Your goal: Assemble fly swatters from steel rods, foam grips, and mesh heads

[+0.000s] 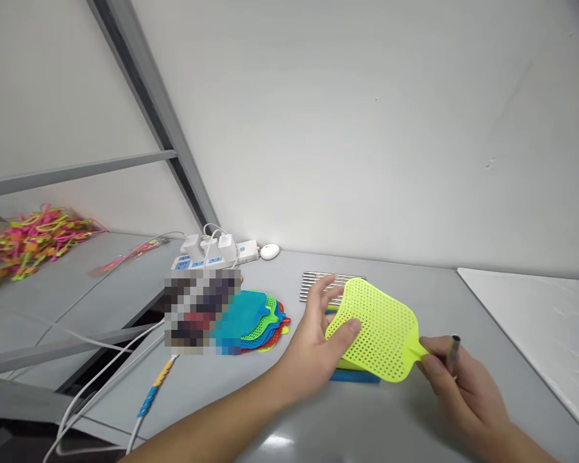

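A yellow-green fly swatter head [379,331], perforated and tilted, is held up between my two hands. My left hand [321,344] grips its left edge, thumb on the front face and fingers behind. At the narrow neck on the other side, my right hand [463,382] pinches it. A silvery metal rod [454,354] also sits in my right hand, its dark end pointing up; the rest is hidden by the fingers. Below the held head, a blue piece [354,376] and something yellow lie on the table, mostly covered. Several metal rods [313,283] lie side by side behind my left hand.
Left of my hands lies a stack of coloured swatter heads [273,321]. A power strip [248,251] with white chargers stands by the wall, its cables [74,399] trailing left. A heap of pink and yellow pieces [38,241] is far left; a white sheet [535,321] lies right.
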